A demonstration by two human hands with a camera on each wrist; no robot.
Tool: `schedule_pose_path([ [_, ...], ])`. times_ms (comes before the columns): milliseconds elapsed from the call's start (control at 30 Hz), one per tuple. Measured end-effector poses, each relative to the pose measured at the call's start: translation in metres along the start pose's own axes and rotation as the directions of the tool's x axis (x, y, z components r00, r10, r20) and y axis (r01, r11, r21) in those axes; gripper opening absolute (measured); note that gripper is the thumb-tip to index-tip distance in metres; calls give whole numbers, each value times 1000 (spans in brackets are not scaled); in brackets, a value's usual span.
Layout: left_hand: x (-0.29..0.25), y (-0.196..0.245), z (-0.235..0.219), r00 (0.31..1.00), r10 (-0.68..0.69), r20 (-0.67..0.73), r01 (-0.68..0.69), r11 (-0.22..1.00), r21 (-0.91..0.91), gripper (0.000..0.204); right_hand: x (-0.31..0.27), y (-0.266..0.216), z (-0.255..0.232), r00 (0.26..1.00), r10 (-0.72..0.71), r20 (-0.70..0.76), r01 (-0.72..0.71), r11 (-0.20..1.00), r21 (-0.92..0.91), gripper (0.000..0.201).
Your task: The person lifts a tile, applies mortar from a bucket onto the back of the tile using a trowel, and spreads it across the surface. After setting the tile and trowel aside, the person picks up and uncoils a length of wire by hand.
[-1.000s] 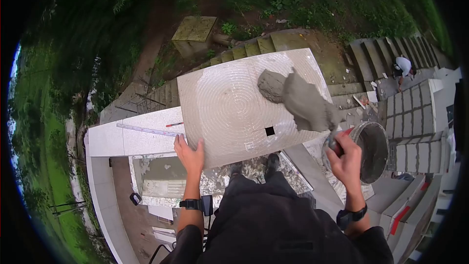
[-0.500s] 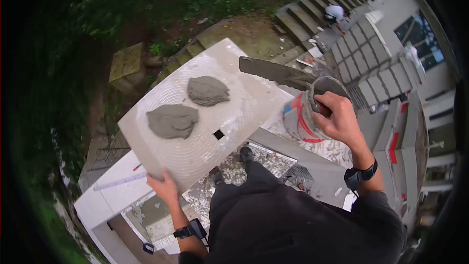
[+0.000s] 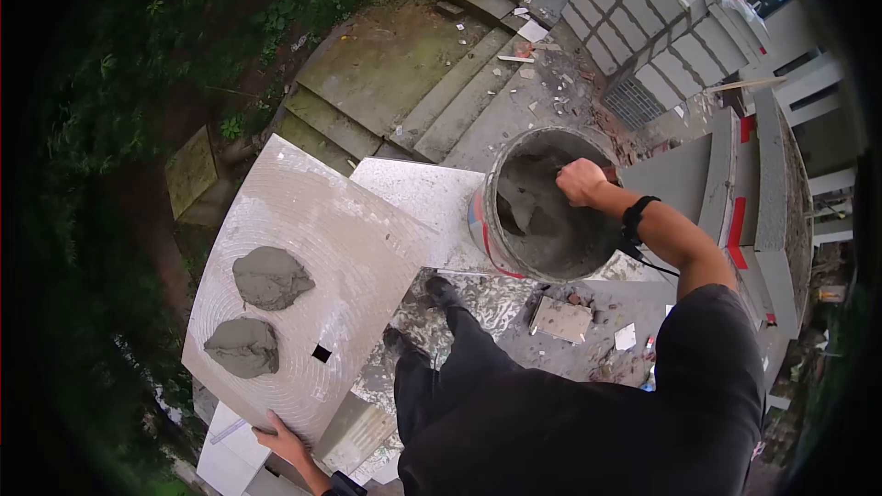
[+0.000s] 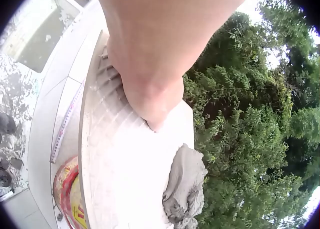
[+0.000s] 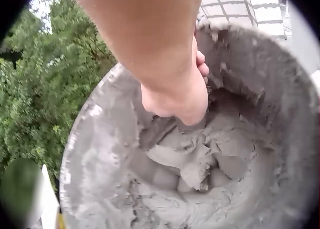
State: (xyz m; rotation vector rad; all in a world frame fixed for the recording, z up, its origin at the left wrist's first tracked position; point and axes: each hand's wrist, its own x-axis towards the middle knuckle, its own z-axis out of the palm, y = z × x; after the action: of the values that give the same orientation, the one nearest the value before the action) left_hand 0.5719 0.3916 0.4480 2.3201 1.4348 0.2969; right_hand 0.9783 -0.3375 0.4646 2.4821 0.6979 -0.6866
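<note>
Slab (image 3: 349,248), broad, flat and rectangular-looking, slants across left of centre, its pale face scored with curved ridges. Round bucket (image 3: 479,231), mortar-crusted inside, stands right of centre, holding wet grey mortar (image 5: 225,139). Right hand (image 3: 581,183) reaches into it, fingers curled round a tool (image 5: 194,126) mostly hidden by fist and mortar. Left hand (image 3: 287,445) rests at the slab's lower edge, fingers extended, some tips obscured. Two lumpy mounds (image 3: 273,277) sit on the slab near a small black square (image 3: 322,354).
</note>
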Motion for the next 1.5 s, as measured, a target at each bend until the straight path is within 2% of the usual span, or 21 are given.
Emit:
schedule_pose_path([
  [100,5,-7,-1,999,-14,38,12,999,36,92,46,-14,6,991,-106,82,104,994,34,20],
  [233,8,-19,3,999,-3,38,2,1000,29,91,37,2,2,980,-144,139,112,971,213,25],
  [300,11,-26,3,999,-8,52,6,999,37,90,41,-5,12,979,-168,118,132,956,262,28],
  [400,12,-22,1,997,-13,79,10,999,35,92,45,-11,13,972,-156,178,74,914,399,29],
  [533,13,-30,-2,994,7,109,-12,999,48,92,44,-21,16,972,-135,191,32,885,464,30],
  [667,16,-29,0,996,1,93,-7,998,63,92,63,-34,37,982,-97,165,-18,812,583,33],
  [767,12,-26,-3,993,-12,115,7,999,42,93,52,-36,53,992,-67,110,-22,756,654,32],
  [833,13,-29,-2,996,-1,95,-3,999,44,93,41,-30,54,991,-130,33,55,614,788,29],
  [867,10,-21,-5,996,0,87,-3,999,44,93,32,-28,44,985,-106,134,-59,522,851,28],
  [900,7,-12,-7,993,-25,113,23,1000,17,92,23,-26,34,986,-106,128,-55,519,853,28],
  [967,8,-8,-9,990,-37,136,40,999,-20,91,-1,-20,-2,960,-89,267,-206,423,883,29],
  [1000,10,-13,-6,992,-12,128,15,1000,-20,91,-14,-17,-22,956,-83,280,-229,382,895,31],
  [1033,10,-15,-3,993,10,119,-8,1000,-20,91,-25,-14,-27,960,-73,271,-223,383,896,31],
  [1100,11,-21,0,995,30,92,-29,1000,-10,91,-47,-7,-30,966,-42,253,-233,271,934,33],
  [1133,11,-19,-1,996,46,74,-47,999,14,91,-59,-4,-30,970,-32,242,-225,270,936,33],
  [1200,14,-20,-1,995,57,78,-54,998,-34,91,-94,-6,-32,970,69,232,-241,180,954,36],
  [1300,21,-32,9,995,78,57,-73,993,-91,89,-139,-18,-52,952,196,235,-270,171,948,35],
  [1367,22,-33,12,995,93,20,-90,989,-118,88,-157,-20,-49,948,247,202,-259,228,939,31],
  [1433,11,-21,9,997,61,-41,-65,993,-94,87,-165,-17,-35,955,281,-98,-128,686,716,26],
  [1467,8,-16,7,997,65,-39,-69,992,-109,87,-175,-29,-56,935,333,-120,-239,845,479,24],
  [1500,6,-11,2,998,60,-18,-62,991,-117,87,-177,-36,-71,930,345,-126,-248,843,477,24],
])
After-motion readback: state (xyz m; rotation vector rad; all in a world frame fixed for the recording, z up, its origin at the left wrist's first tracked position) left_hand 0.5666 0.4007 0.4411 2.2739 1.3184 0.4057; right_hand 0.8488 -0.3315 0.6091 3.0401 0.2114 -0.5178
